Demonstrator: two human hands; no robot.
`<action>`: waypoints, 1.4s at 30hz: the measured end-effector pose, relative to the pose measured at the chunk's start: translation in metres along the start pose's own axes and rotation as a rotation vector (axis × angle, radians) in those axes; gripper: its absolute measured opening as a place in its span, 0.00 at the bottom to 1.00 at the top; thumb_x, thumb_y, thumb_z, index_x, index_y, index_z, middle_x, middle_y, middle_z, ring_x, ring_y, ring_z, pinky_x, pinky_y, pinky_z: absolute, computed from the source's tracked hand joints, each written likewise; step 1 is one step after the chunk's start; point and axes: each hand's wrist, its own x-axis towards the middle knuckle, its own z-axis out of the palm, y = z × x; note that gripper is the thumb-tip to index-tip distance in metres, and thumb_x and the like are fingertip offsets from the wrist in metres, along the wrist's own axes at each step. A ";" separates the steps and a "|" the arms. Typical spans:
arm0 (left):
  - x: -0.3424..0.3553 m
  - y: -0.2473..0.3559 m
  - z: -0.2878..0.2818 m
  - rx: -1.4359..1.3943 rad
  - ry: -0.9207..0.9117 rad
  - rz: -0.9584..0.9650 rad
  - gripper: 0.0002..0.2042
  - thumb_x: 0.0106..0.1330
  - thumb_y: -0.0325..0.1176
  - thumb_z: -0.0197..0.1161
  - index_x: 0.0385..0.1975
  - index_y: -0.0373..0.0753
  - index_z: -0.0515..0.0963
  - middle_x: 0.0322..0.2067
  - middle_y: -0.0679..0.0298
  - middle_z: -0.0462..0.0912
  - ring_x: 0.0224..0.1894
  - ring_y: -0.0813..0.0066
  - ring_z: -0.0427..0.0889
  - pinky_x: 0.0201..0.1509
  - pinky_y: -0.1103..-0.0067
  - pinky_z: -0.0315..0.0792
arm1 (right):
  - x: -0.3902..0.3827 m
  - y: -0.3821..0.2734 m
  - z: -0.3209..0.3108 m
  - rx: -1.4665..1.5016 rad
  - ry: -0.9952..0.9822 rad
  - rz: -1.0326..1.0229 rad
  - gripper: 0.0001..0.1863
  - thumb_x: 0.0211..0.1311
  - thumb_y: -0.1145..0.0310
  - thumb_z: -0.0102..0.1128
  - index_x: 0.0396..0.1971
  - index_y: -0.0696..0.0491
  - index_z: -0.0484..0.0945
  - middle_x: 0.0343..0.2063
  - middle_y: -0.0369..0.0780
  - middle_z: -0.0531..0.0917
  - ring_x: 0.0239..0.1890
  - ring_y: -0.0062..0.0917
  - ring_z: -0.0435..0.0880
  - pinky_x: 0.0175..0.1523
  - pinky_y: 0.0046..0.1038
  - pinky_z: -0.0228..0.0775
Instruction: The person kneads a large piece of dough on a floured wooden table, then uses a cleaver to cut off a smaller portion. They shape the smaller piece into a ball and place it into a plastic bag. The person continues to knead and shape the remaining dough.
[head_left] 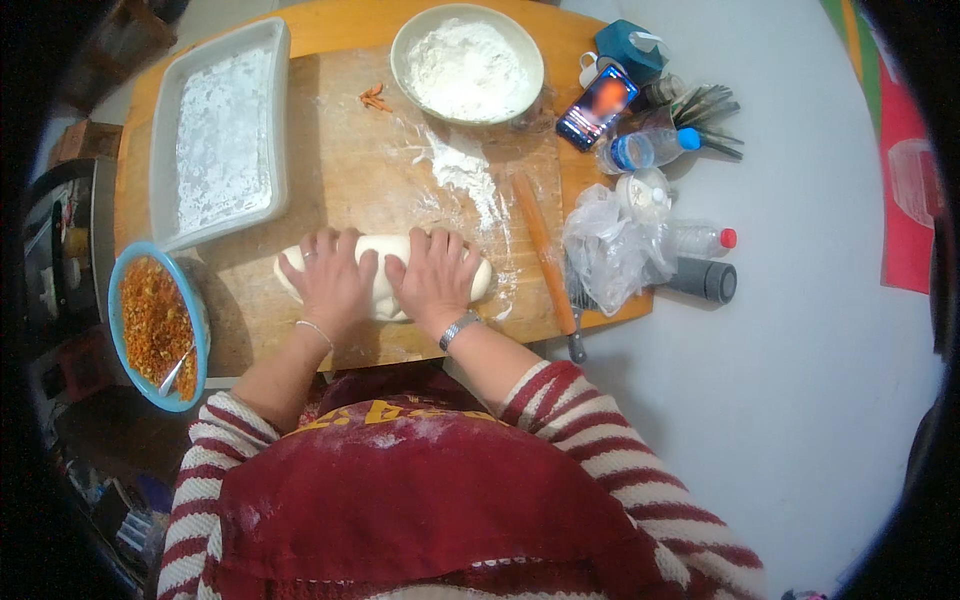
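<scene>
A smooth white log of dough [386, 252] lies crosswise on the floury wooden board [345, 150]. My left hand [333, 280] grips its left half, fingers bent over the far side and thumb toward the middle. On the right half, my right hand [434, 280] grips the dough the same way. The two thumbs come close together, with dough showing between them. Both palms press down, so the underside of the dough is hidden. Loose flour [465, 175] is scattered beyond my right hand. A wooden rolling pin [540, 245] lies to the right of the dough.
A bowl of flour [400, 75] stands at the back. At left are a translucent plastic tray [163, 150] and a blue bowl of orange-brown crumbly filling [117, 330]. Along the right edge sit a phone [597, 108], bottles [650, 150], a plastic bag [605, 250] and a dark-handled knife [577, 347].
</scene>
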 end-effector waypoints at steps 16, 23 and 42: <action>-0.063 -0.010 -0.047 0.024 -0.028 0.310 0.22 0.63 0.47 0.67 0.55 0.45 0.76 0.49 0.58 0.78 0.58 0.53 0.72 0.68 0.40 0.54 | -0.013 0.074 -0.038 0.735 -0.122 0.322 0.23 0.75 0.58 0.49 0.60 0.59 0.73 0.65 0.53 0.71 0.70 0.45 0.64 0.73 0.39 0.53; -0.087 -0.030 -0.019 -0.082 0.161 0.448 0.23 0.60 0.41 0.70 0.56 0.46 0.75 0.58 0.60 0.75 0.67 0.59 0.70 0.70 0.41 0.52 | 0.019 0.104 0.003 0.481 -0.108 0.084 0.32 0.78 0.58 0.43 0.72 0.63 0.56 0.76 0.53 0.52 0.79 0.44 0.46 0.81 0.39 0.36; -0.105 -0.042 -0.008 -0.151 0.176 0.479 0.24 0.60 0.37 0.71 0.57 0.47 0.74 0.61 0.62 0.74 0.68 0.62 0.70 0.70 0.42 0.53 | -0.019 0.119 -0.009 0.656 -0.382 -0.175 0.29 0.80 0.61 0.33 0.74 0.58 0.56 0.76 0.48 0.54 0.79 0.36 0.49 0.80 0.36 0.38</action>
